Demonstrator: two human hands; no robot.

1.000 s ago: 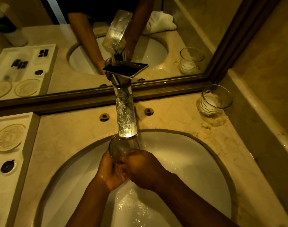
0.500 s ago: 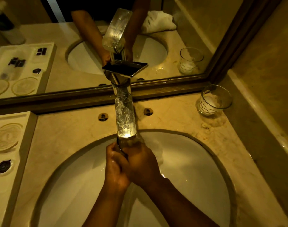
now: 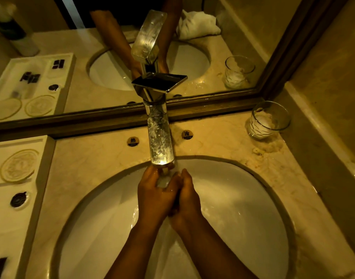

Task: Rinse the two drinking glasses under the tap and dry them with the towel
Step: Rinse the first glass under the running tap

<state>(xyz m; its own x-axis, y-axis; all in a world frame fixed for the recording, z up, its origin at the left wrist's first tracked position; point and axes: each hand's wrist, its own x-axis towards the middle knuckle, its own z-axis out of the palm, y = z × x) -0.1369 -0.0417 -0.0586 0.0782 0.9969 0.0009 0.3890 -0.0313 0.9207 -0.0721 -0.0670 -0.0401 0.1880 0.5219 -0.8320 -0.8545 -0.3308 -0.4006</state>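
Observation:
One drinking glass (image 3: 164, 179) is clasped between my left hand (image 3: 154, 195) and my right hand (image 3: 185, 195) right under the spout of the chrome tap (image 3: 161, 141). Both hands cover most of it; only a wet, clear patch shows between my fingers. Water runs down past my wrists into the white basin (image 3: 243, 202). The second glass (image 3: 268, 119) stands upright on the marble counter at the right, beside the mirror frame, with something white inside. A white towel (image 3: 196, 23) shows only as a reflection in the mirror.
A white amenity tray (image 3: 15, 178) with round coasters and small dark items lies on the counter at the left. Hot and cold markers (image 3: 133, 141) flank the tap base. The wall (image 3: 323, 127) rises close on the right, and a wet patch spreads around the second glass.
The glass's round rim was visible above my hands a second ago. My hands have since moved up under the spout and wrapped around it, right hand shifting to the right side.

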